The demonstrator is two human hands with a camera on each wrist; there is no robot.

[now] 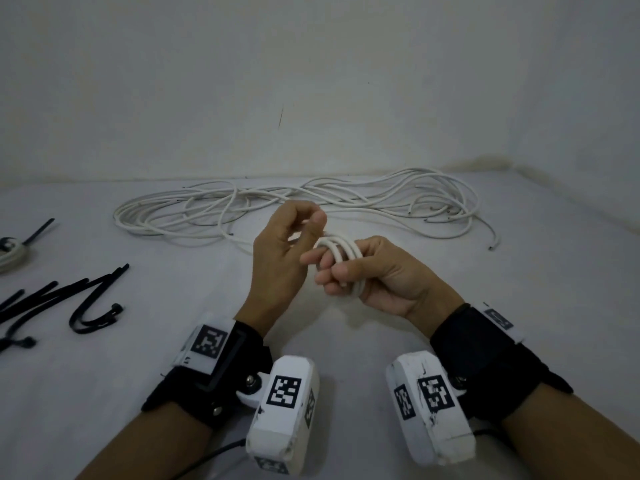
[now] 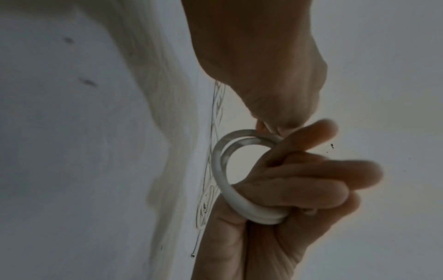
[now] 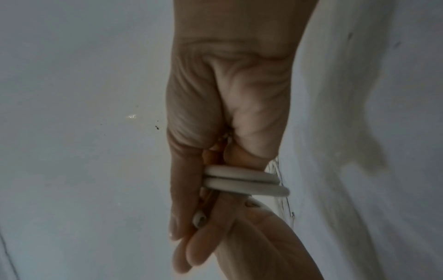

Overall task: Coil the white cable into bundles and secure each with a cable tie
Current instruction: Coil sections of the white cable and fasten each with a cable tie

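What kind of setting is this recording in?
Probably a bare room with a makeshift work surface: a white cloth-covered surface against a plain whitish wall, bearing loose white cable and black plastic cable ties.

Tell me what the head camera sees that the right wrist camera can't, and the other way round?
Only the head view shows the black cable ties lying on the table, the whole pile of loose white cable, and both wrist cameras. Only the right wrist view shows the underside of the right hand up close, with two loops stacked flat. Both show the small white coil held between the right hand and the left hand.
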